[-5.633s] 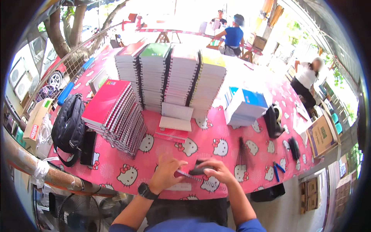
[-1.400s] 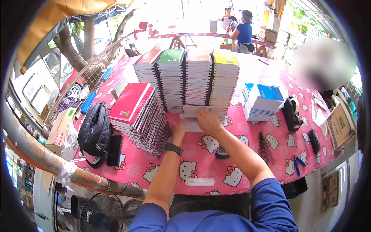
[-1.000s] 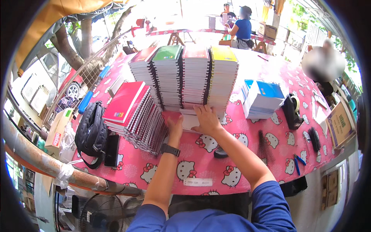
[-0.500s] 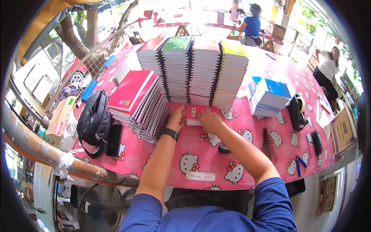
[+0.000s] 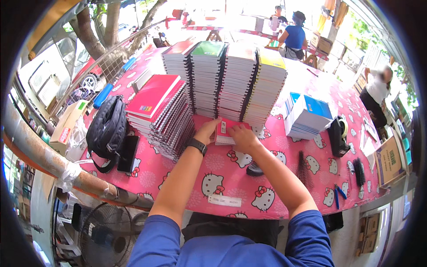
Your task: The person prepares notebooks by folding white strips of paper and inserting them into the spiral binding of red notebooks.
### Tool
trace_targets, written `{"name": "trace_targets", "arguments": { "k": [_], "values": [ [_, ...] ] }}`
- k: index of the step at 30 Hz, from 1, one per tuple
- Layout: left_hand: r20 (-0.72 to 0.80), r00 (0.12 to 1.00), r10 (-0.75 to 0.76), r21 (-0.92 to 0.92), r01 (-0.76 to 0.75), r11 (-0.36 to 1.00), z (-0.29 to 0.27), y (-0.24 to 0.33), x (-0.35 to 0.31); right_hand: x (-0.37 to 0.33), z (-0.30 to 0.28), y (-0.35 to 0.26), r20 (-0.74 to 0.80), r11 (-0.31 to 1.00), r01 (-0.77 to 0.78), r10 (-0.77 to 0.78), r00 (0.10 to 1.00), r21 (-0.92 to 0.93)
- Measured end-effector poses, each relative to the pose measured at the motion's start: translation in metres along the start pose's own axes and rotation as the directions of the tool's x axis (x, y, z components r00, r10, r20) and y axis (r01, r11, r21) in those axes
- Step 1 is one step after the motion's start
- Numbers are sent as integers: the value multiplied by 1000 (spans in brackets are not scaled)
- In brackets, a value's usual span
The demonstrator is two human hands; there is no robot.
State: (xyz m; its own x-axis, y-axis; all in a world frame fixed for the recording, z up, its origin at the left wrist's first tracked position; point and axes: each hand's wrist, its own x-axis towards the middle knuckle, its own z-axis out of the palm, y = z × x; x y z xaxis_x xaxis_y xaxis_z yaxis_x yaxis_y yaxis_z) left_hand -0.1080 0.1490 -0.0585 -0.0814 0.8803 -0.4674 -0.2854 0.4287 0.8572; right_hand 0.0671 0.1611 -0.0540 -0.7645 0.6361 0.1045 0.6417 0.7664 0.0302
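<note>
A small red-covered booklet [image 5: 225, 127], its white pages punched with holes along the near edge, lies on the table in front of me. My left hand [image 5: 208, 131], with a dark watch on the wrist, holds its left side. At its right side my right hand [image 5: 243, 138] grips it, fingers bent over the cover. The undersides of both hands are hidden. Just beyond stand tall stacks of spiral-bound notebooks with red, green [image 5: 208, 50], pink and yellow [image 5: 272, 60] covers. To the left rises a stack of red spiral notebooks [image 5: 153, 102].
A black bag [image 5: 106, 133] and a dark phone [image 5: 128, 153] lie at the left. On the right are blue-topped booklets [image 5: 307, 116], a black tape dispenser [image 5: 339, 137], black spiral coils [image 5: 304, 171], a brush [image 5: 359, 172] and blue pliers [image 5: 339, 196]. People stand farther off.
My view has shifted slightly. Both hands stay at the booklet; the right hand has settled closer along its right side.
</note>
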Motion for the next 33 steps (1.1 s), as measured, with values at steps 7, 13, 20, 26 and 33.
{"name": "trace_targets", "arguments": {
  "k": [7, 13, 20, 26, 33],
  "values": [
    [-50, 998, -44, -91, 40, 995, -12, -5, 11, -3, -3, -5, -67, 999, -21, 23, 997, 37],
    [34, 999, 26, -315, -14, 949, -15, -15, 17, -15, -8, -9, -206, 995, -73, 85, 975, 65],
    [-171, 892, 418, 54, -415, 908, 22, -4, -17, -18, -16, 12, -185, 984, -179, 174, 967, -9],
    [437, 785, 439, 452, -613, 648, 31, -12, -8, -35, -61, 38, -162, 935, -201, 256, 953, 294],
    [258, 696, 670, 79, -707, 703, 61, -63, 30, -82, 26, 93, -120, 522, -266, 593, 796, 810]
  ]
}}
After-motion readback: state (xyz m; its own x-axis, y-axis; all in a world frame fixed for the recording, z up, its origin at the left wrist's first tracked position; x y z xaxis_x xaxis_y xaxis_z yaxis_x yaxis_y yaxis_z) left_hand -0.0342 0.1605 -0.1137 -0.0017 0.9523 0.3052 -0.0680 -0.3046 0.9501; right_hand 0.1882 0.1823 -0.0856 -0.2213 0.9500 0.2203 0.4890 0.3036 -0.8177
